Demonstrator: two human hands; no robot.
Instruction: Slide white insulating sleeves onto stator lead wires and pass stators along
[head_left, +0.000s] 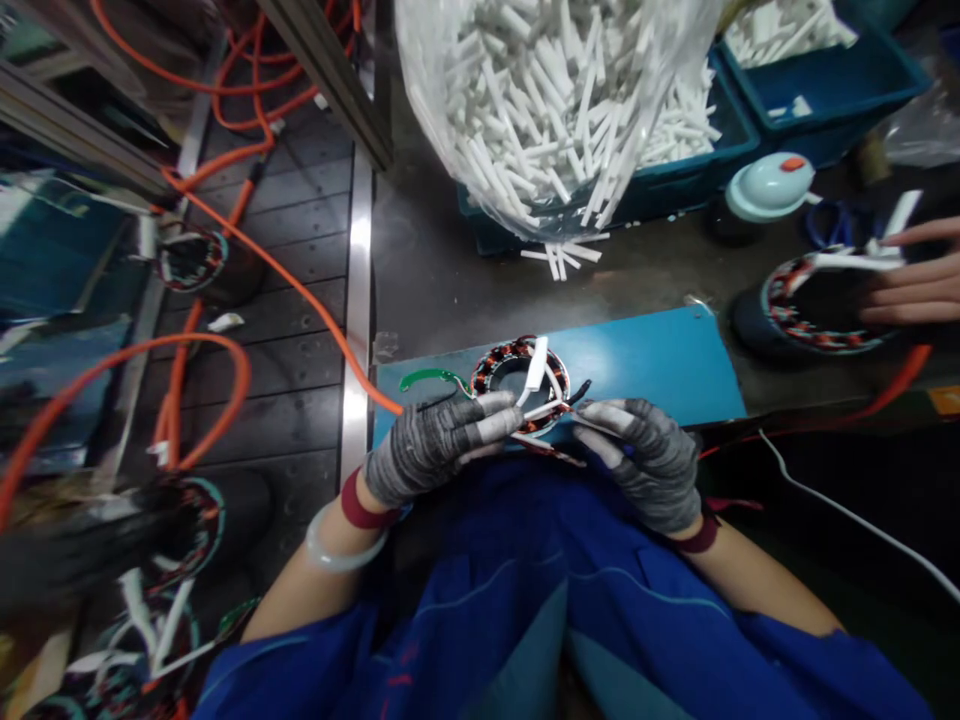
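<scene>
In grey striped gloves with white fingertips, both my hands work over the near rim of a motor stator (pixel 491 362) wound with copper wire. It rests on a blue board (pixel 637 350). My left hand (pixel 446 445) pinches a white-sleeved lead (pixel 541 411) at the stator's near side. From the right, my right hand (pixel 645 460) has its fingers closed on a thin wire (pixel 592 416), close to a black wire end (pixel 581 392). A wide white sleeve (pixel 537 364) stands up from the winding. A green sleeved lead (pixel 431 378) curves out to the left.
A clear bag (pixel 427 110) of white tubes lies over a teal bin (pixel 739 130). Another bin (pixel 862 85) stands behind. On the right, a co-worker's hand (pixel 922 275) touches another stator (pixel 810 325). An orange hose (pixel 300 295) crosses the slatted conveyor (pixel 307 210) at left.
</scene>
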